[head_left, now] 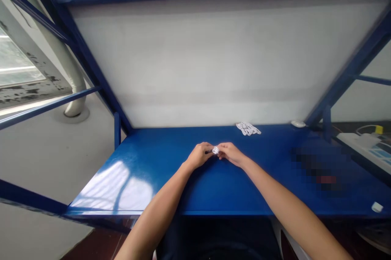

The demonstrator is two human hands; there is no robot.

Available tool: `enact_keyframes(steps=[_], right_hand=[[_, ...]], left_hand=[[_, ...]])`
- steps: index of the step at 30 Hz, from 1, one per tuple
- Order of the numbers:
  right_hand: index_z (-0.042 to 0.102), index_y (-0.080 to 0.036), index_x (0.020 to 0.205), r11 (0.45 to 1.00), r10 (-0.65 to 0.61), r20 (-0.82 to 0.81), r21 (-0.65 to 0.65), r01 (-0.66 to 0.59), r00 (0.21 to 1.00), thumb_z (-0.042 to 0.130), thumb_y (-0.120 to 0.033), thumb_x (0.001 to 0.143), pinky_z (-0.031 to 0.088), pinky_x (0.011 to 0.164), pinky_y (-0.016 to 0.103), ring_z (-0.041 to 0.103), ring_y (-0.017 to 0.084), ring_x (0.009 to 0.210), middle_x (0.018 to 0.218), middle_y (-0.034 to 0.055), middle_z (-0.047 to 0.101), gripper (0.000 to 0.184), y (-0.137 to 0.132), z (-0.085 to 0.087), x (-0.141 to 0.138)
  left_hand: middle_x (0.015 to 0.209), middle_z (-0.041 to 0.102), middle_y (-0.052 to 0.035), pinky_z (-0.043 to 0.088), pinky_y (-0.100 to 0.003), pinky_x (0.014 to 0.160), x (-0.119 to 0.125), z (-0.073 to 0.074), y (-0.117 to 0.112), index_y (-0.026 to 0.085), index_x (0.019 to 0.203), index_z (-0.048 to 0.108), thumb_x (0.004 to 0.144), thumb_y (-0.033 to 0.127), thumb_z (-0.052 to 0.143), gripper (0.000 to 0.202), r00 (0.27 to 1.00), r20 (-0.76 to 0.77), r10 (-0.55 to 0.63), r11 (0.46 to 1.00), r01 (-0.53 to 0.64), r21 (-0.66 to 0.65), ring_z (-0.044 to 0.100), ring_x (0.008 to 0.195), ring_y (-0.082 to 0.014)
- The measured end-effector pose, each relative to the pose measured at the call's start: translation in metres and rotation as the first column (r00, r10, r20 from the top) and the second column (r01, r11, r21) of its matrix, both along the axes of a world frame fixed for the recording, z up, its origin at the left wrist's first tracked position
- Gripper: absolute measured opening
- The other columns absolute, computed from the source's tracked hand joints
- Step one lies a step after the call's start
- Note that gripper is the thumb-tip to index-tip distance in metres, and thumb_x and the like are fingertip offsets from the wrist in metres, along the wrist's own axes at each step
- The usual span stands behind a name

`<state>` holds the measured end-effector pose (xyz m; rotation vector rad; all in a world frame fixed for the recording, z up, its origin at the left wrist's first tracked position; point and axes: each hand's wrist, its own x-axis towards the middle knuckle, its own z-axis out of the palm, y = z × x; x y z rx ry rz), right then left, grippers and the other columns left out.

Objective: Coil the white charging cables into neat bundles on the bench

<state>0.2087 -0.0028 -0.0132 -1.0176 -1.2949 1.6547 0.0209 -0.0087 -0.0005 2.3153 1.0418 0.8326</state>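
Near the middle of the blue table (171, 188), my two hands meet over a small white looped or folded piece (215, 150). My left hand (200, 154) has its fingers closed at the left side of this piece, and a thin dark bit shows beside its fingertips. From the right, my right hand (230, 153) pinches the same white piece. It is too small to tell its exact kind, and the fingers cover part of it. Farther back lies a flat bunch of white loops with dark outlines (248, 128), apart from both hands.
A white rounded object (298, 124) sits at the back right corner. A blurred dark patch (317, 170) covers the table's right side, with a small white block (376, 207) near the front edge. A white power strip (366, 146) stands beyond; blue frame posts (97, 76) flank the table.
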Motion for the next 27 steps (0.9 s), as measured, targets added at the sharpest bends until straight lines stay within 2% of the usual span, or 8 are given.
enact_keyframes(steps=[4, 8, 13, 15, 19, 22, 24, 27], right_hand=[[0.066, -0.013, 0.069, 0.998, 0.021, -0.004, -0.054, -0.021, 1.000, 0.075, -0.034, 0.067, 0.043, 0.053, 0.023, 0.056, 0.010, 0.054, 0.060, 0.0016, 0.062, 0.023, 0.001, 0.000, 0.003], [0.066, -0.013, 0.070, 0.998, 0.047, -0.035, -0.034, -0.048, 0.998, 0.077, -0.035, 0.066, 0.043, 0.054, 0.024, 0.055, 0.010, 0.055, 0.061, 0.0017, 0.062, 0.025, 0.002, -0.001, 0.004], [0.064, -0.015, 0.076, 0.972, -0.047, 0.144, 0.236, 0.012, 0.988, 0.068, -0.039, 0.073, 0.046, 0.057, 0.027, 0.056, 0.012, 0.056, 0.064, 0.0008, 0.061, 0.024, 0.000, 0.002, 0.002], [0.062, -0.017, 0.078, 0.900, -0.140, 0.261, 0.435, 0.013, 0.955, 0.061, -0.037, 0.080, 0.048, 0.059, 0.029, 0.057, 0.014, 0.060, 0.068, 0.0010, 0.061, 0.020, -0.004, 0.006, 0.001], [0.062, -0.019, 0.081, 0.626, -0.325, 0.349, 0.776, -0.077, 0.879, 0.048, -0.028, 0.089, 0.047, 0.072, 0.032, 0.057, 0.017, 0.075, 0.081, 0.0046, 0.061, 0.018, -0.011, 0.014, 0.001], [0.063, -0.020, 0.086, 0.518, -0.364, 0.349, 0.846, -0.124, 0.863, 0.046, -0.024, 0.090, 0.046, 0.077, 0.033, 0.058, 0.018, 0.081, 0.087, 0.0063, 0.061, 0.018, -0.015, 0.015, 0.001], [0.063, -0.020, 0.086, 0.541, -0.380, 0.339, 0.836, -0.091, 0.861, 0.048, -0.026, 0.089, 0.046, 0.078, 0.033, 0.058, 0.018, 0.082, 0.088, 0.0066, 0.061, 0.017, -0.014, 0.013, 0.000], [0.063, -0.019, 0.079, 0.744, -0.305, 0.315, 0.668, 0.018, 0.899, 0.054, -0.032, 0.085, 0.049, 0.066, 0.031, 0.058, 0.017, 0.070, 0.077, 0.0043, 0.061, 0.017, -0.011, 0.010, -0.003]], left_hand=[[0.095, 0.071, -0.0028, 0.045, -0.026, 0.081, 0.000, 0.000, -0.001, 0.022, 0.094, 0.070, 0.085, 0.027, 0.058, 0.016, 0.999, 0.021, 0.038, 0.998, -0.039, 0.042, 0.062, 0.088, -0.0172], [0.090, 0.071, -0.0014, 0.046, -0.025, 0.074, 0.002, -0.001, -0.003, 0.021, 0.097, 0.066, 0.084, 0.029, 0.059, 0.016, 0.995, 0.073, 0.074, 0.997, -0.071, -0.036, 0.063, 0.080, -0.0159], [0.081, 0.069, -0.0044, 0.047, -0.024, 0.064, 0.008, -0.003, -0.001, 0.016, 0.088, 0.063, 0.082, 0.041, 0.060, 0.027, 0.938, 0.335, 0.092, 0.958, 0.008, -0.286, 0.063, 0.071, -0.0153], [0.070, 0.064, -0.0026, 0.046, -0.024, 0.058, 0.010, -0.002, 0.000, 0.014, 0.082, 0.061, 0.079, 0.047, 0.062, 0.034, 0.881, 0.443, 0.167, 0.885, 0.064, -0.462, 0.060, 0.061, -0.0135], [0.058, 0.056, 0.0009, 0.048, -0.027, 0.054, 0.010, 0.002, 0.000, 0.012, 0.075, 0.058, 0.070, 0.052, 0.070, 0.041, 0.784, 0.553, 0.282, 0.667, 0.254, -0.700, 0.055, 0.050, -0.0112], [0.058, 0.057, -0.0014, 0.048, -0.026, 0.052, 0.010, 0.004, -0.001, 0.010, 0.075, 0.059, 0.068, 0.053, 0.072, 0.045, 0.776, 0.556, 0.297, 0.623, 0.284, -0.729, 0.056, 0.051, -0.0120], [0.058, 0.057, -0.0010, 0.048, -0.026, 0.051, 0.010, 0.003, -0.001, 0.011, 0.075, 0.059, 0.069, 0.053, 0.071, 0.045, 0.777, 0.557, 0.293, 0.661, 0.256, -0.705, 0.055, 0.050, -0.0117], [0.063, 0.059, -0.0006, 0.048, -0.025, 0.053, 0.011, 0.001, 0.001, 0.012, 0.081, 0.061, 0.072, 0.053, 0.068, 0.042, 0.784, 0.564, 0.260, 0.761, 0.192, -0.619, 0.056, 0.053, -0.0114]])
